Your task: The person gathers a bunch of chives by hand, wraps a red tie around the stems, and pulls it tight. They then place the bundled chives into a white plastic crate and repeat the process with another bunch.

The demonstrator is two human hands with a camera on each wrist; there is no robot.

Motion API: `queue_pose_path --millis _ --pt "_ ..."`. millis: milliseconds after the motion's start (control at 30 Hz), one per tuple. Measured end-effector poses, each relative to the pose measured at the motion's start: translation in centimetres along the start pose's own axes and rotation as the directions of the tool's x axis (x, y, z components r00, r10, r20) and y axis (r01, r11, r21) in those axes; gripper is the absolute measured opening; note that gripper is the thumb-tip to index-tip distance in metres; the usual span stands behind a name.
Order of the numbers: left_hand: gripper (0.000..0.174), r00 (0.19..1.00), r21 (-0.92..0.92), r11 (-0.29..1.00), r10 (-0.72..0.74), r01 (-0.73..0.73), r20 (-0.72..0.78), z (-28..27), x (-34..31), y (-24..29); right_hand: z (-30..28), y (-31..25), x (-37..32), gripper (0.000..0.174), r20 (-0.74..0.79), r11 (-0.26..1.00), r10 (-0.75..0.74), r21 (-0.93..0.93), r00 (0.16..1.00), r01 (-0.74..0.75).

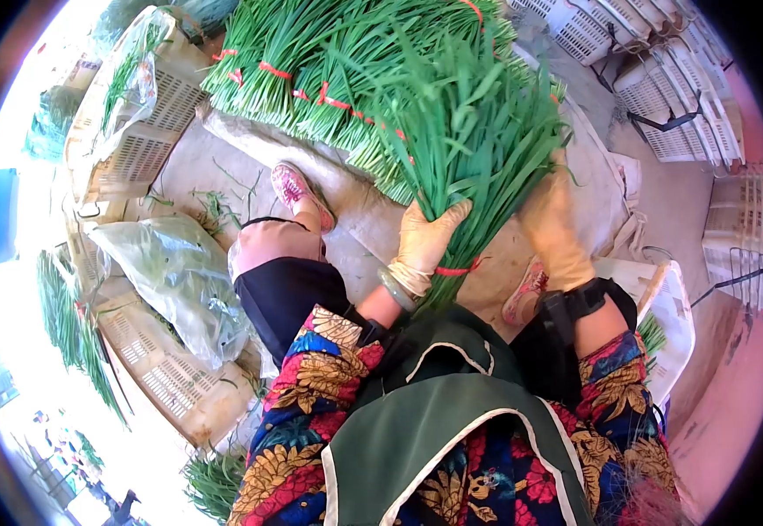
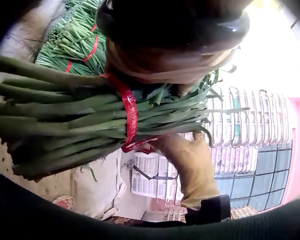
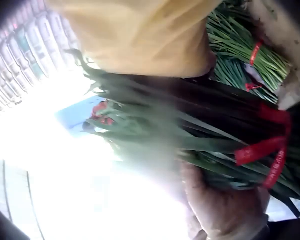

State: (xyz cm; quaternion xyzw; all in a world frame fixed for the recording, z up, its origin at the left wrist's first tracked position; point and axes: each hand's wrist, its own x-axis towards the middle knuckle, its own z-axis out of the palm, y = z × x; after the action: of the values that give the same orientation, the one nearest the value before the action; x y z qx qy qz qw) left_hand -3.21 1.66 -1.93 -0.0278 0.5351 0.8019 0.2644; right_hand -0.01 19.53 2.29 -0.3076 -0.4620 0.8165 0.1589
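Observation:
A bunch of garlic chives [image 1: 469, 140], long flat green leaves bound low down by red tape [image 1: 458, 268], stands tilted in front of the person. My gloved left hand [image 1: 430, 241] grips it just above the tape, thumb across the leaves. Blurred, my gloved right hand [image 1: 559, 223] reaches up along the right side of the leaves, its fingertips partly hidden by them. In the left wrist view, the right hand [image 2: 187, 162] lies against the leaves near the tape. Seen from the right wrist, the left hand [image 3: 227, 205] wraps the bunch from below.
More tied bunches of chives [image 1: 311, 79] are piled ahead on a pale sheet. Plastic crates [image 1: 153, 359] stand at the left, one under a clear plastic bag [image 1: 180, 272]. Stacked white crates [image 1: 680, 96] line the right. A white crate [image 1: 675, 324] sits close by the right elbow.

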Motion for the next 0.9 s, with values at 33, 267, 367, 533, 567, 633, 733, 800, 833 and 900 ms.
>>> queue_pose_path --millis 33,267,367,533,567,633,733,800,833,900 --pt "0.034 1.0 0.039 0.999 -0.001 0.002 -0.018 0.1 0.1 0.1 -1.4 -0.2 1.0 0.047 -0.04 0.985 -0.029 -0.171 0.999 0.022" --pt "0.061 0.995 0.312 0.95 -0.003 0.035 -0.103 -1.5 1.1 -2.4 2.0 -4.7 -0.4 0.01 0.373 0.305 -0.688 -0.63 0.622 0.715" --pt "0.06 0.994 0.398 0.914 -0.04 0.075 -0.097 -1.2 0.6 -2.9 4.4 -3.8 -2.3 0.017 0.807 0.107 -0.419 -0.412 0.417 0.905" --pt "0.058 0.993 0.518 0.847 -0.102 0.117 -0.057 -0.8 -0.6 -4.0 4.7 -0.8 -1.1 0.02 0.731 0.24 -0.297 -0.565 0.614 0.789" --pt "0.059 0.994 0.559 0.823 -0.098 0.102 -0.037 -0.7 -0.9 -4.0 4.1 -0.9 -0.5 0.021 0.717 0.216 -0.292 -0.596 0.633 0.774" --pt "0.06 0.995 0.585 0.807 -0.099 0.087 -0.012 -0.5 -1.2 -4.3 3.0 -0.9 0.7 0.024 0.638 0.237 -0.264 -0.684 0.723 0.69" --pt "0.054 0.993 0.621 0.778 -0.115 0.094 -0.006 0.5 -1.8 -2.5 1.9 -0.7 2.2 0.024 0.502 0.283 -0.231 -0.785 0.833 0.552" --pt "0.062 0.997 0.588 0.808 -0.065 0.033 0.034 -0.1 -1.7 -3.7 1.9 -1.3 2.1 0.025 0.381 0.343 -0.165 -0.842 0.91 0.415" --pt "0.063 0.997 0.598 0.801 -0.065 0.034 0.031 -0.3 -1.8 -4.3 2.1 -1.6 2.1 0.025 0.325 0.398 -0.119 -0.85 0.938 0.345" --pt "0.063 0.998 0.621 0.783 -0.059 0.032 0.023 -0.2 -1.8 -3.9 2.3 -1.8 2.1 0.03 0.271 0.421 -0.063 -0.865 0.961 0.272"
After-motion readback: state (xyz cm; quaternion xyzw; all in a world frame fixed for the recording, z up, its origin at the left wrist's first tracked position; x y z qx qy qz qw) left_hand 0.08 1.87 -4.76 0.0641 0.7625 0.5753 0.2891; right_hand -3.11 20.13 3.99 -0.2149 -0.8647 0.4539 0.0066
